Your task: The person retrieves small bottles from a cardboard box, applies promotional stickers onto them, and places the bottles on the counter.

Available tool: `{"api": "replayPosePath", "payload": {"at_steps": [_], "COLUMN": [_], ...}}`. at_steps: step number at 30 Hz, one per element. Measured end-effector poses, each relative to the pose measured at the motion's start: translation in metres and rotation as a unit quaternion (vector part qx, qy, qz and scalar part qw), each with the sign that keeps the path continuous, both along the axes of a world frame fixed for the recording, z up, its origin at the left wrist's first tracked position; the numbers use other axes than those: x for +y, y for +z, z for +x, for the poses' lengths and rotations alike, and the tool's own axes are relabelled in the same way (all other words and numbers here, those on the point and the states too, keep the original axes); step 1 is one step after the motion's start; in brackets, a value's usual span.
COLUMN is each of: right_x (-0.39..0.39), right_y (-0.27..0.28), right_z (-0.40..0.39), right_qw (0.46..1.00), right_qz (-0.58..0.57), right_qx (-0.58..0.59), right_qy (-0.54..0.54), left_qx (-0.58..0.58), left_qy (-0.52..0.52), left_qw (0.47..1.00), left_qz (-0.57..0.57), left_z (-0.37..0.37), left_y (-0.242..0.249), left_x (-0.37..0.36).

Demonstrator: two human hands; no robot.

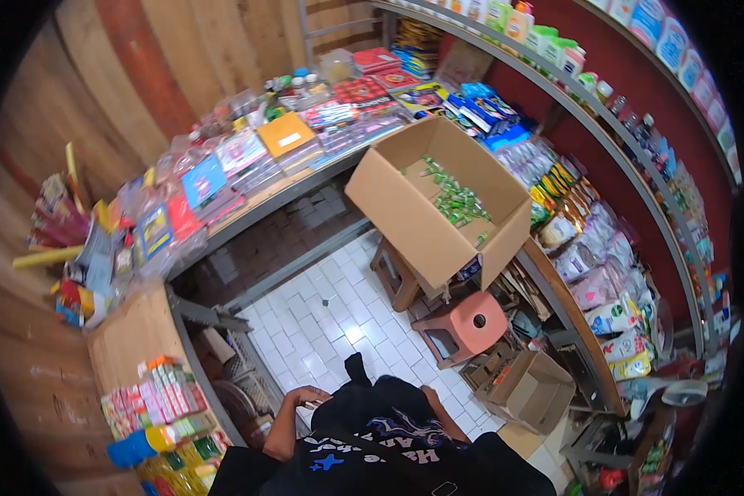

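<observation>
My left hand [310, 397] is low at my left side, by the edge of my black printed shirt [372, 438]. Its fingers are mostly hidden, so their grip does not show. Of my right arm, the forearm [446, 418] shows beside the shirt; the hand is covered by the cloth. Ahead of me an open cardboard box [405, 217] rests tilted against the goods counter, partly over a brown stool [394, 277]. Inside lie many small green packets [457, 198]. Neither hand touches the box. A pink plastic stool [463, 326] is nearer my right side.
White floor tiles [318, 302] lie before me. A counter of stationery and packets, with an orange envelope pack [286, 134], runs along the wooden wall. On the right are a metal shelf [628, 153] of bottles and packaged goods. A smaller open carton [531, 393] sits low right.
</observation>
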State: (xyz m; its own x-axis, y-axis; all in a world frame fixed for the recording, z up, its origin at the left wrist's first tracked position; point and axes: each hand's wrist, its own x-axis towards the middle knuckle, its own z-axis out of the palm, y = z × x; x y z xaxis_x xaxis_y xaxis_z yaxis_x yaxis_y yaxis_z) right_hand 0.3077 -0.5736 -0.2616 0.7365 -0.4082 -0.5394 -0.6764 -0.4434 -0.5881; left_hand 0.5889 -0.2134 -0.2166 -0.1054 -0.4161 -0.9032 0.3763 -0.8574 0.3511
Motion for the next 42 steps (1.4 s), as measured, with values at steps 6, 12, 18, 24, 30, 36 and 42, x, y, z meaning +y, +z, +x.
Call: {"api": "replayPosePath", "payload": {"at_steps": [6, 12, 18, 24, 30, 36, 42], "right_x": [-0.029, -0.040, -0.087, -0.152, -0.220, -0.272, -0.303], "right_y": [0.054, 0.064, 0.230, 0.389, 0.446, 0.435, 0.385], "right_z": [0.096, 0.201, 0.327, 0.386, 0.402, 0.427, 0.487], "right_qw": [0.962, 0.959, 0.932, 0.896, 0.893, 0.947, 0.965], "right_qz": [0.110, 0.183, 0.317, 0.353, 0.332, 0.077, -0.064], "right_qx": [-0.009, -0.156, -0.126, -0.226, -0.303, -0.310, -0.244], "right_qy": [-0.249, -0.150, 0.124, 0.149, -0.028, -0.043, 0.066], "left_qx": [-0.083, -0.184, -0.167, -0.133, -0.069, -0.096, -0.116], "left_qy": [-0.167, -0.083, 0.040, 0.035, 0.096, 0.117, 0.068], "left_qw": [0.982, 0.974, 0.959, 0.951, 0.866, 0.811, 0.810], "left_qz": [0.037, -0.100, -0.226, -0.277, -0.486, -0.565, -0.571], "left_z": [0.089, 0.140, 0.199, 0.272, 0.327, 0.370, 0.410], "left_y": [0.014, 0.058, 0.150, 0.235, 0.321, 0.379, 0.399], "left_x": [-0.067, -0.156, -0.234, -0.288, -0.347, -0.425, -0.488]}}
